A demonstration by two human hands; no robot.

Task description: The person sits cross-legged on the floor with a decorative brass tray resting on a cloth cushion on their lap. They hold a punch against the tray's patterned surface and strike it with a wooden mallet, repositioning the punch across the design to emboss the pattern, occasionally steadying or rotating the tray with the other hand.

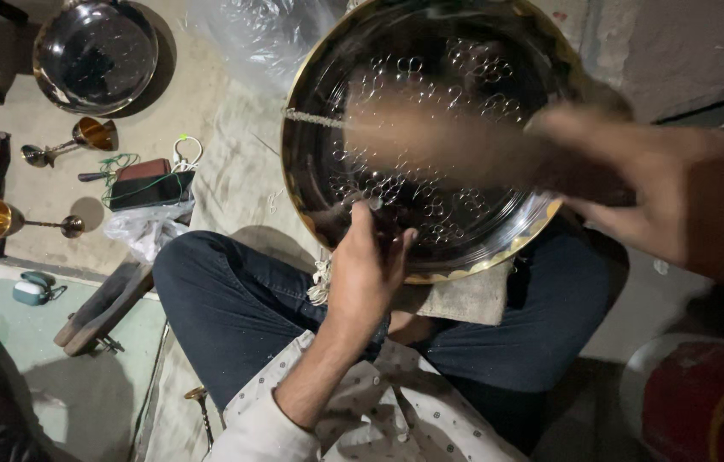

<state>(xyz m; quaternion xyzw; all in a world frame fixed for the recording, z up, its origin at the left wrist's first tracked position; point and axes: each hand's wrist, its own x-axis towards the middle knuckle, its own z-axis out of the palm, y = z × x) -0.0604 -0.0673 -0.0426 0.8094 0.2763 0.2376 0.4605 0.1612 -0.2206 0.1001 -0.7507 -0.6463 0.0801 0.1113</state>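
Head view: left hand (368,269) at lower centre is gripping the rim of the big polished brass tray (396,60), propped on the lap. Right hand (636,184), blurred, fingers spread, is wiping its face; grip unclear. Next: steady rim hold.

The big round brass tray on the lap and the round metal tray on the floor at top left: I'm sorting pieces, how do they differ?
The big round brass tray is tilted up on the lap, held at its lower rim by the left hand; the round metal tray on the floor lies flat, untouched. The lap tray looks larger, with a gold rim and embossed circles; the floor one looks plain. Both are round and shiny.
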